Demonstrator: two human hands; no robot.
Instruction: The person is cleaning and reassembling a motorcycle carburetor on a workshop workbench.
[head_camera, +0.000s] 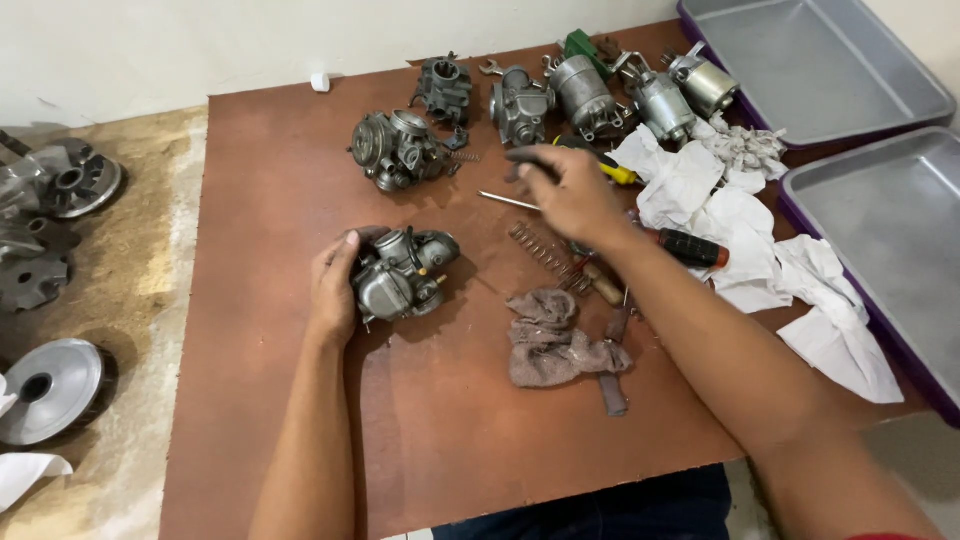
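Item 1: carburettor (403, 275), grey metal, on brown board (280, 400), near-left of centre. My left hand (335, 285) cupped round its left side, fingers curled on it.

Item 2: my right hand (570, 190), loosely closed on dark tool handle (530, 155), screwdriver shaft (508, 200) just beside.

Nearby: spring (545, 257) and grey rag (555, 340) between hands; more carbs at far edge; white paper wads (720, 200) right; two purple-rimmed trays (790, 135) far right.
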